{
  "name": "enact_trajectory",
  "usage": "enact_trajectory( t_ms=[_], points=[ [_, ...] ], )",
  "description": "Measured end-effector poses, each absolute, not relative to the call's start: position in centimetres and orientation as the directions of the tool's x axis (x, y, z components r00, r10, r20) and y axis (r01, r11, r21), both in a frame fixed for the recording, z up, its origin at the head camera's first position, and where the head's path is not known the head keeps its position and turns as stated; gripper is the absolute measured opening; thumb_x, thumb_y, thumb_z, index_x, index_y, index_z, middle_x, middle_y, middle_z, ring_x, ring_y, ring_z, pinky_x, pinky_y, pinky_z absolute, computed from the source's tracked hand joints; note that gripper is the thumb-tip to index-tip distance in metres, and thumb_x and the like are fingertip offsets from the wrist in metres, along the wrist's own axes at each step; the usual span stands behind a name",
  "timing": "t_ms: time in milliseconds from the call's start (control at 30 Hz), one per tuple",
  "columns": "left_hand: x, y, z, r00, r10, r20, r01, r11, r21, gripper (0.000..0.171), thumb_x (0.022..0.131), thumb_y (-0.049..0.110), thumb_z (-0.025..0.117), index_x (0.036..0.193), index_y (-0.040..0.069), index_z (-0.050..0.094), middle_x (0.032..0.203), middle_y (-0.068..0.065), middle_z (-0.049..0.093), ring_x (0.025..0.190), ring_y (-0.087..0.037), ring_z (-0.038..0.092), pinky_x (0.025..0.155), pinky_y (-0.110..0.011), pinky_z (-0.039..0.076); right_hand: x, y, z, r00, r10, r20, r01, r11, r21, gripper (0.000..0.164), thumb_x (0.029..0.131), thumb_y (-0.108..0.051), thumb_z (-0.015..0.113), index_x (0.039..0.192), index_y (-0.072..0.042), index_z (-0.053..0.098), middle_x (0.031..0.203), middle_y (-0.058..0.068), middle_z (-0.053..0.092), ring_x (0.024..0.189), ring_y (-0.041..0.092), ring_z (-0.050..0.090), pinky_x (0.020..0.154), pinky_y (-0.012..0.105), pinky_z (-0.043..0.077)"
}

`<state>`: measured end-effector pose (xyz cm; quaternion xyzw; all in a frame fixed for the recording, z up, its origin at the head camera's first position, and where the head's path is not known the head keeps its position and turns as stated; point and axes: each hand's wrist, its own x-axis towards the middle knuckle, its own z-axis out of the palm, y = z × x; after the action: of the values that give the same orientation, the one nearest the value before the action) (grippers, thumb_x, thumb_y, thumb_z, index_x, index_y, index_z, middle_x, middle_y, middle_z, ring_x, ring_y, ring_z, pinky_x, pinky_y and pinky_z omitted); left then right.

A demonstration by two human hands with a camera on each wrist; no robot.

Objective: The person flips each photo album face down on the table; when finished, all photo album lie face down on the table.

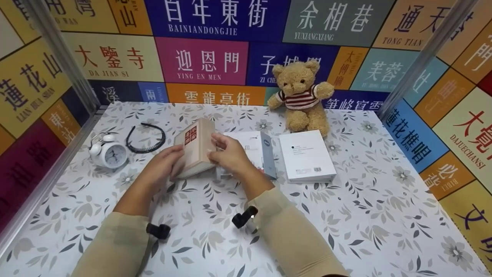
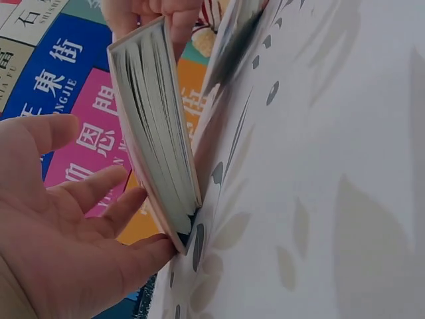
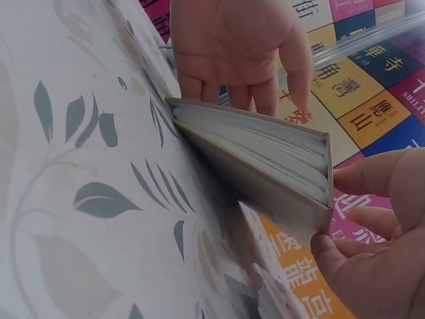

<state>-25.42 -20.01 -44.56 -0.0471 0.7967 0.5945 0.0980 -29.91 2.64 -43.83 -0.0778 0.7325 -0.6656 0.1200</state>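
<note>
A thick cream book (image 1: 205,142) with a red title block on its cover is tilted up off the flowered table, spine toward the right. At the spine my right hand (image 1: 231,153) pinches it with thumb and fingertips. My left hand (image 1: 164,161) rests loosely extended fingers along the opposite edge. In the left wrist view, that hand's lowest finger touches the book's (image 2: 156,126) bottom corner while the others are spread beside the cover. The page block faces the camera in the right wrist view, with the right hand (image 3: 378,232) at the spine end.
A white book with a blue-grey spine (image 1: 269,156) lies just right of the right hand. Farther right is another white book (image 1: 307,154), with a teddy bear (image 1: 301,96) behind it. At left are a black headband (image 1: 163,142) and a white alarm clock (image 1: 109,154). Printed panels surround the table.
</note>
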Motion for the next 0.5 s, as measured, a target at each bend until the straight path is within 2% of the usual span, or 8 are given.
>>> enact_trajectory(
  t_ms=[167, 367, 500],
  points=[
    [-25.7, -20.4, -44.5, -0.970, -0.003, -0.242, -0.228, 0.346, 0.910, 0.071, 0.111, 0.049, 0.045, 0.171, 0.015, 0.028, 0.180, -0.012, 0.023, 0.167, -0.037, 0.021, 0.138, -0.054, 0.016, -30.1, 2.6, -44.5, -0.959, -0.272, -0.082, 0.031, 0.184, -0.982, 0.070, 0.093, 0.006, 0.069, 0.159, -0.007, 0.050, 0.165, 0.013, 0.051, 0.156, 0.024, 0.048, 0.118, 0.032, 0.052],
    [-26.0, -21.1, -44.5, -0.961, -0.090, -0.260, -0.275, 0.356, 0.893, 0.071, 0.111, 0.049, 0.041, 0.172, 0.016, 0.025, 0.181, -0.009, 0.018, 0.169, -0.034, 0.011, 0.139, -0.053, 0.007, -30.1, 2.4, -44.9, -0.948, -0.298, -0.112, 0.020, 0.294, -0.956, 0.075, 0.092, 0.004, 0.069, 0.162, -0.010, 0.046, 0.168, 0.010, 0.047, 0.157, 0.022, 0.047, 0.128, 0.033, 0.040],
    [-26.0, -21.4, -44.5, -0.964, -0.113, -0.239, -0.264, 0.357, 0.896, 0.067, 0.113, 0.045, 0.038, 0.171, 0.013, 0.028, 0.181, -0.010, 0.020, 0.169, -0.033, 0.012, 0.140, -0.051, 0.006, -30.1, 2.4, -45.1, -0.937, -0.323, -0.136, 0.026, 0.324, -0.946, 0.077, 0.092, 0.002, 0.068, 0.164, -0.010, 0.044, 0.169, 0.011, 0.046, 0.157, 0.025, 0.045, 0.131, 0.035, 0.037]
  ],
)
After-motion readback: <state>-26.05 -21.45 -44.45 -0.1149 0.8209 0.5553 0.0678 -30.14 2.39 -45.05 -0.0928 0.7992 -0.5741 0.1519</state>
